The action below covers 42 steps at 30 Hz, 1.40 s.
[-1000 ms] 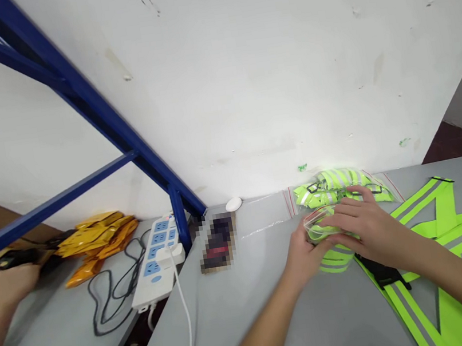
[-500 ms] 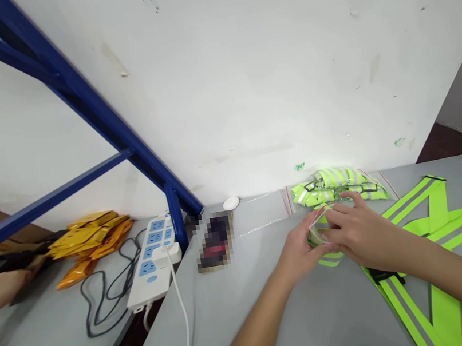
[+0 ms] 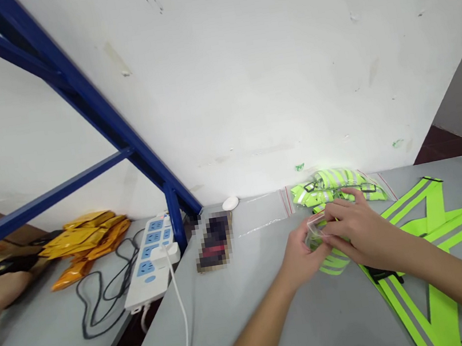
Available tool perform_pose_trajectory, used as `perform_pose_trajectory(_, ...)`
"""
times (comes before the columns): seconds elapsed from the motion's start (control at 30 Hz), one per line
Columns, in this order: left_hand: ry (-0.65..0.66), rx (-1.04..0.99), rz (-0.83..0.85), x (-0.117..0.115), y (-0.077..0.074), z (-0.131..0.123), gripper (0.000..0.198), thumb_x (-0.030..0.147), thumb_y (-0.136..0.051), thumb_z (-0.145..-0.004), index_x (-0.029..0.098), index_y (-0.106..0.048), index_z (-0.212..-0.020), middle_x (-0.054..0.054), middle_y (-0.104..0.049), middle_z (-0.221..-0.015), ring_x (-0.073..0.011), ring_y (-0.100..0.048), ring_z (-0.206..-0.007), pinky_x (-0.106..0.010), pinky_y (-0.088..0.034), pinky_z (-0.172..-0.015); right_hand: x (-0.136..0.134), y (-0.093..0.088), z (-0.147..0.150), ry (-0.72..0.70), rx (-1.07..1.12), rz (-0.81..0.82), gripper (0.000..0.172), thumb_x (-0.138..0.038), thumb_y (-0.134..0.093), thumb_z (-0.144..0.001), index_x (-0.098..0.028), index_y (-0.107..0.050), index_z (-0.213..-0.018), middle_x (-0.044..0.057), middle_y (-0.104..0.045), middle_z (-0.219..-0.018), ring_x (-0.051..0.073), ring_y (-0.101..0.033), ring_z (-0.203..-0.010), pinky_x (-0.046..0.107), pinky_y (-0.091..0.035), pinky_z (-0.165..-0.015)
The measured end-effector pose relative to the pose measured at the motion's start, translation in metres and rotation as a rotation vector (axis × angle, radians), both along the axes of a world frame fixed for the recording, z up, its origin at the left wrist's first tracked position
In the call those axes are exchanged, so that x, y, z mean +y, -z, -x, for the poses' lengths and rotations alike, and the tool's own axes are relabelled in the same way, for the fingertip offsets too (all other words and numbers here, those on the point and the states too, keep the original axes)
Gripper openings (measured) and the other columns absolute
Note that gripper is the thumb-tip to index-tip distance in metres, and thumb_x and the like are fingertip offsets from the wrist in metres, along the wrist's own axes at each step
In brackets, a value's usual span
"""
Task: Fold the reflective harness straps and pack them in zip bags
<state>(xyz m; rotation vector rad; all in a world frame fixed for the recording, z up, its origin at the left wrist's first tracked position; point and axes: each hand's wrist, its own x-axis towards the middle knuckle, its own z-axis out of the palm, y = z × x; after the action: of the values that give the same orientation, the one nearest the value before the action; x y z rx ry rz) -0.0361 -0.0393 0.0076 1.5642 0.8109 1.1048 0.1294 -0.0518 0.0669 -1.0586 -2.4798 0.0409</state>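
Between my hands is a clear zip bag (image 3: 315,233) with folded neon-green reflective strap inside. My left hand (image 3: 299,258) grips the bag's left side, fingers closed around it. My right hand (image 3: 355,229) pinches the bag near its opening from the right; its fingertips partly cover the bag. Striped green material (image 3: 335,262) shows through the lower part of the bag, below my fingers. Just behind my hands lie filled clear bags (image 3: 336,180) of green reflective straps. A loose neon-green reflective harness (image 3: 437,258) with a black buckle is spread out under and beside my right forearm.
A flat clear zip bag (image 3: 263,211) lies by the wall, near a blurred phone (image 3: 215,242) and a white round object (image 3: 230,203). Leftward are a white power strip (image 3: 151,263), a blue frame (image 3: 121,137), yellow packets (image 3: 87,238) and another person's hand (image 3: 1,294).
The bag in my hands has tilted slightly, and more striped green material shows beneath my fingers. My right hand's fingers have shifted a little at the bag's opening.
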Motion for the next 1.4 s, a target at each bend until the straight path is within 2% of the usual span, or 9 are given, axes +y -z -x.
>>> perform_pose_trajectory(0.2, 0.007, -0.03, 0.034, 0.0, -0.001, -0.003, 0.047, 0.027, -0.074, -0.074, 0.02, -0.063, -0.119, -0.008, -0.065, -0.123, -0.0279, -0.058, -0.115, -0.036, -0.044, -0.099, -0.005, -0.016, 0.003, -0.018, -0.065, 0.178, 0.035, -0.009, -0.038, -0.091, -0.021, -0.062, -0.069, 0.002, -0.065, -0.081, 0.018, -0.062, -0.08, 0.062, -0.018, -0.106)
perform_pose_trajectory(0.27, 0.016, -0.03, 0.036, 0.001, 0.001, -0.004, 0.048, 0.026, -0.074, -0.074, 0.02, -0.062, -0.12, -0.008, -0.064, -0.124, -0.0268, -0.058, -0.115, -0.035, -0.045, -0.098, -0.009, -0.019, 0.004, 0.013, -0.127, 0.184, 0.033, -0.005, -0.039, -0.088, -0.02, -0.062, -0.069, 0.004, -0.065, -0.083, 0.02, -0.061, -0.087, 0.062, -0.018, -0.107)
perform_pose_trajectory(0.43, -0.004, -0.038, 0.033, 0.002, 0.004, -0.004, 0.042, 0.029, -0.072, -0.076, 0.019, -0.064, -0.116, -0.008, -0.066, -0.119, -0.0245, -0.06, -0.11, -0.033, -0.046, -0.096, -0.014, -0.015, 0.008, 0.063, -0.137, 0.127, 0.028, 0.001, -0.043, -0.083, -0.019, -0.062, -0.075, 0.004, -0.064, -0.082, 0.019, -0.061, -0.087, 0.058, -0.018, -0.111)
perform_pose_trajectory(0.57, -0.078, -0.039, 0.037, 0.002, 0.008, -0.004, 0.036, 0.034, -0.074, -0.074, 0.017, -0.067, -0.105, -0.007, -0.069, -0.109, -0.0244, -0.063, -0.102, -0.032, -0.05, -0.088, -0.008, -0.007, -0.005, 0.143, 0.018, 0.022, 0.018, -0.018, -0.052, -0.089, -0.021, -0.062, -0.104, 0.01, -0.062, -0.107, 0.025, -0.057, -0.104, 0.051, -0.037, -0.101)
perform_pose_trajectory(0.67, -0.125, -0.034, 0.043, 0.003, 0.012, -0.004, 0.033, 0.037, -0.074, -0.074, 0.016, -0.067, -0.098, -0.009, -0.069, -0.109, -0.0243, -0.064, -0.1, -0.033, -0.051, -0.086, -0.005, -0.002, -0.029, 0.246, 0.166, 0.075, 0.033, -0.037, -0.06, -0.087, -0.023, -0.057, -0.117, 0.012, -0.056, -0.118, 0.028, -0.054, -0.11, 0.042, -0.048, -0.088)
perform_pose_trajectory(0.8, -0.142, -0.009, 0.028, 0.003, 0.014, -0.004, 0.031, 0.038, -0.074, -0.074, 0.017, -0.068, -0.096, -0.01, -0.068, -0.112, -0.0253, -0.063, -0.105, -0.035, -0.05, -0.09, -0.007, 0.005, -0.055, 0.297, 0.297, 0.366, 0.024, -0.046, -0.059, -0.086, -0.026, -0.061, -0.1, 0.006, -0.063, -0.098, 0.023, -0.061, -0.09, 0.032, -0.051, -0.068)
perform_pose_trajectory(0.9, -0.147, 0.013, 0.009, 0.003, 0.013, -0.002, 0.033, 0.039, -0.074, -0.073, 0.016, -0.068, -0.096, -0.011, -0.067, -0.114, -0.0263, -0.062, -0.107, -0.037, -0.049, -0.093, -0.01, 0.011, -0.057, 0.247, 0.371, 0.457, 0.018, -0.043, -0.057, -0.088, -0.025, -0.061, -0.089, 0.003, -0.064, -0.089, 0.02, -0.061, -0.082, 0.03, -0.049, -0.068)
perform_pose_trajectory(1.1, -0.123, 0.025, 0.007, 0.002, 0.005, 0.0, 0.038, 0.039, -0.074, -0.073, 0.017, -0.068, -0.104, -0.011, -0.067, -0.111, -0.0266, -0.062, -0.105, -0.038, -0.049, -0.092, -0.01, 0.022, -0.044, 0.174, 0.461, 0.428, 0.02, -0.036, -0.052, -0.093, -0.023, -0.058, -0.079, 0.002, -0.062, -0.08, 0.018, -0.057, -0.076, 0.03, -0.045, -0.068)
perform_pose_trajectory(1.4, -0.102, 0.055, 0.009, 0.002, -0.001, 0.004, 0.027, 0.039, -0.069, -0.079, 0.018, -0.075, -0.094, -0.008, -0.066, -0.09, -0.0223, -0.062, -0.09, -0.034, -0.049, -0.084, -0.011, 0.023, -0.039, 0.11, 0.416, 0.299, 0.017, -0.033, -0.052, -0.094, -0.024, -0.056, -0.081, 0.0, -0.063, -0.08, 0.018, -0.057, -0.08, 0.037, -0.037, -0.087)
